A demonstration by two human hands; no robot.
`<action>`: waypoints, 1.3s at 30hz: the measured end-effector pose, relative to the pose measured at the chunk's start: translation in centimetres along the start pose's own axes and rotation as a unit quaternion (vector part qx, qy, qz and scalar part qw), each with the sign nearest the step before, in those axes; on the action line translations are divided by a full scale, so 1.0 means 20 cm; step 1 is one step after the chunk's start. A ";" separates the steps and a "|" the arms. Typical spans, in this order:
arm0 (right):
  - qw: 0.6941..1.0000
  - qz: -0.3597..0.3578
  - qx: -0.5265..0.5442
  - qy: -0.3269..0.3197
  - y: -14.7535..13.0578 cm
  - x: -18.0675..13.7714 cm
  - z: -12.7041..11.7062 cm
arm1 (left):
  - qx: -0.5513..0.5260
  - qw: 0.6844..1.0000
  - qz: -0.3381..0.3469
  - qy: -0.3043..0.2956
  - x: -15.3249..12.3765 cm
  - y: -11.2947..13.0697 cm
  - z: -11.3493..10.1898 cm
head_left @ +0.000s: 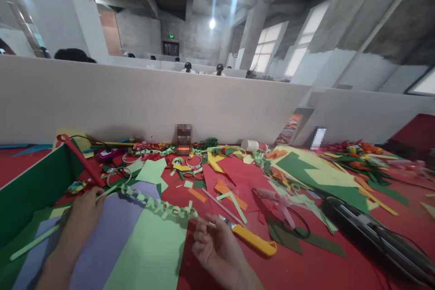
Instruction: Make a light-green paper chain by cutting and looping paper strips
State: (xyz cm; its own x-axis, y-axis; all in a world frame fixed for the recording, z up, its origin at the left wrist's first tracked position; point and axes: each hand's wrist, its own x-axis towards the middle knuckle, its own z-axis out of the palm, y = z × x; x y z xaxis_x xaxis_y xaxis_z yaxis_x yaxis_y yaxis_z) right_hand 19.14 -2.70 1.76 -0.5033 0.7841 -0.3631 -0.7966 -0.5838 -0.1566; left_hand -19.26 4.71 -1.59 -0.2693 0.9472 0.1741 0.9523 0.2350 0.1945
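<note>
A light green paper garland, curled into small loops, stretches between my two hands. On the left, my left hand is closed on its far end, where a thin strip passes between the fingers. The garland's near end reaches the fingertips of my right hand, which are pinched around it, palm partly up; the fingertips are slightly blurred. Beneath lie a purple sheet and a light green sheet. A yellow utility knife rests just right of my right hand, its blade end close to the fingers.
A pink glue gun with a cord lies on the red tabletop. At right is a long black device. A green-sided box stands left. Paper scraps spread toward the white partition.
</note>
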 end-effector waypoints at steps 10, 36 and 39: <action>0.912 -0.206 -0.347 0.067 0.11 0.00 -0.03 | 0.048 0.996 -0.022 0.065 -0.08 0.07 0.01; 0.250 -0.370 -0.885 0.130 -0.20 -0.19 -0.05 | -0.156 0.951 0.262 -0.051 -0.36 0.37 -0.09; 0.149 -0.387 -0.886 0.210 -0.32 -0.33 -0.20 | -0.184 0.888 0.378 -0.185 -0.55 0.52 -0.09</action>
State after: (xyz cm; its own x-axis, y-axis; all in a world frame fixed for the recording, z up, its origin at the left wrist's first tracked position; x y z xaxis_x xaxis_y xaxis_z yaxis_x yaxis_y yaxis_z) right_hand 28.97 -4.98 1.50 -0.1283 0.8959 0.4252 0.9631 0.2149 -0.1622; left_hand -6.65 -3.61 0.18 0.5568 0.8274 0.0740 0.7116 -0.5210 0.4714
